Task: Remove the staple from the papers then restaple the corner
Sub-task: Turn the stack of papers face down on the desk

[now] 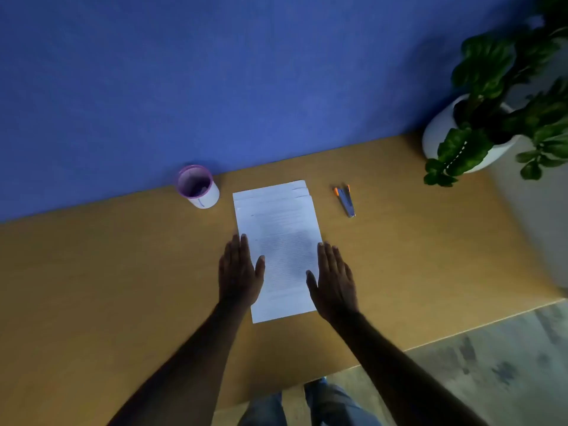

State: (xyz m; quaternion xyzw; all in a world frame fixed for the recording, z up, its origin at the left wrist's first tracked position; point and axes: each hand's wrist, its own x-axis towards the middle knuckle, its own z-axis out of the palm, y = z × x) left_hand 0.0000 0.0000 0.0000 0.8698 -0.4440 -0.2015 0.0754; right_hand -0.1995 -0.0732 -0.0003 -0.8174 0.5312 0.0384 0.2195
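Note:
A stack of white printed papers (278,238) lies on the wooden desk (123,272), its sheets slightly fanned at the far end. My left hand (239,272) rests flat on the desk at the stack's left edge, fingers together, thumb over the paper. My right hand (333,278) lies flat at the right edge, thumb on the paper. Neither hand holds anything. A small stapler or staple remover with orange tips (345,199) lies on the desk to the right of the papers' far end. The staple itself is too small to make out.
A white cup with a purple rim (198,186) stands at the back, left of the papers, against the blue wall. A potted green plant in a white pot (473,130) sits at the far right corner. The desk's near edge runs diagonally at the lower right.

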